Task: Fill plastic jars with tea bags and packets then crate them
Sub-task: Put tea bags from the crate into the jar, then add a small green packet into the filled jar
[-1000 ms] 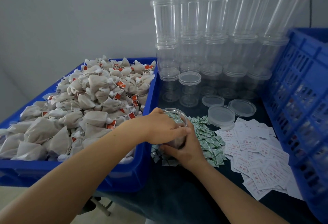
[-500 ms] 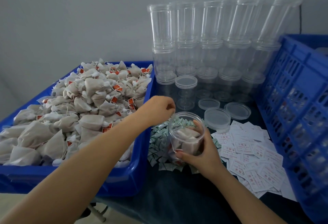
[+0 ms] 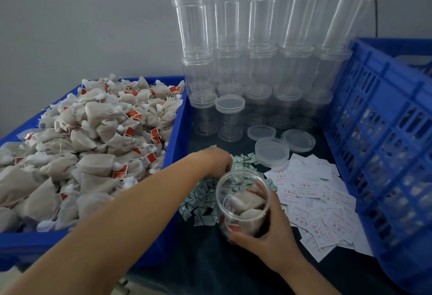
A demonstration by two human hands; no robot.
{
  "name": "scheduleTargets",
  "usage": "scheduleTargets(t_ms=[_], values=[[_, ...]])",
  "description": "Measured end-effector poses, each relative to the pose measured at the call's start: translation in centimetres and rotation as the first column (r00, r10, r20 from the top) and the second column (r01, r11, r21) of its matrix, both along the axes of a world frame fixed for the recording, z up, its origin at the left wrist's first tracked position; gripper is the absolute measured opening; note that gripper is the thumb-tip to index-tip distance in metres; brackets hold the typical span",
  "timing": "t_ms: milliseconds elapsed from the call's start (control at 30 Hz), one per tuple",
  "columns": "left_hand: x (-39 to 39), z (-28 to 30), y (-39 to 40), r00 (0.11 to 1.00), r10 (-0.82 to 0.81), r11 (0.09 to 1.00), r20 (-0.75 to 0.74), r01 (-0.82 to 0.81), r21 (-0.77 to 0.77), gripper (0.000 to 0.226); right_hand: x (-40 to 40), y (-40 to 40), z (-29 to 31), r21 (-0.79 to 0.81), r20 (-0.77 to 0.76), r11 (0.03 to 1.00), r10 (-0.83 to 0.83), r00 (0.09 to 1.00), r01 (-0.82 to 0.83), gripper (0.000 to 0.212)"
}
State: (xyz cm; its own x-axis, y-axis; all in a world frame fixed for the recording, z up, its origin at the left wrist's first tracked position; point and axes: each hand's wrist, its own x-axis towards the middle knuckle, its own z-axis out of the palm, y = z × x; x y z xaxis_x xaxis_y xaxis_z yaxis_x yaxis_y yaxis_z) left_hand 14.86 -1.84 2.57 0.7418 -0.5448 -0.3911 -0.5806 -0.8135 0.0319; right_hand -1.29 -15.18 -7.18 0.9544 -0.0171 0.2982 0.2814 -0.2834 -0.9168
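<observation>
Head view: clear jar (image 3: 243,203) holds beige tea bags (image 3: 245,201).

We see a dark tabletop (image 3: 201,271). On its left sits a blue bin (image 3: 177,131), on its right a blue crate (image 3: 385,154). Between them stand stacked clear jars (image 3: 257,72) at the back, then loose lids (image 3: 272,151), a heap of small green packets (image 3: 201,203), and white paper slips (image 3: 322,210) spread beside it.

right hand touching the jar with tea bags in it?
Touching. The head view shows the right hand wrapped around the clear jar, fingers curled on its far wall and thumb at its base, with no gap.
</observation>
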Motion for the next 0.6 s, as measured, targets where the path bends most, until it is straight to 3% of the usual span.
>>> scheduleTargets(t_ms=[233,433,600], values=[[-0.2,-0.8,-0.6,0.996,-0.009,1.0,0.094,0.007,0.023,0.017,0.4,0.0,-0.1,-0.015,-0.004,0.999,-0.042,0.999,0.042,0.107],[-0.3,3.1,0.0,0.986,0.1,0.935,0.13,-0.048,-0.353,0.01,0.4,-0.1,-0.2,0.006,-0.046,0.999,-0.033,0.998,0.033,0.112],[-2.9,7.2,1.6,0.998,0.042,0.885,0.057,-0.011,-0.465,0.006,0.4,0.0,-0.2,0.021,-0.066,1.0,-0.017,0.998,0.019,0.111]])
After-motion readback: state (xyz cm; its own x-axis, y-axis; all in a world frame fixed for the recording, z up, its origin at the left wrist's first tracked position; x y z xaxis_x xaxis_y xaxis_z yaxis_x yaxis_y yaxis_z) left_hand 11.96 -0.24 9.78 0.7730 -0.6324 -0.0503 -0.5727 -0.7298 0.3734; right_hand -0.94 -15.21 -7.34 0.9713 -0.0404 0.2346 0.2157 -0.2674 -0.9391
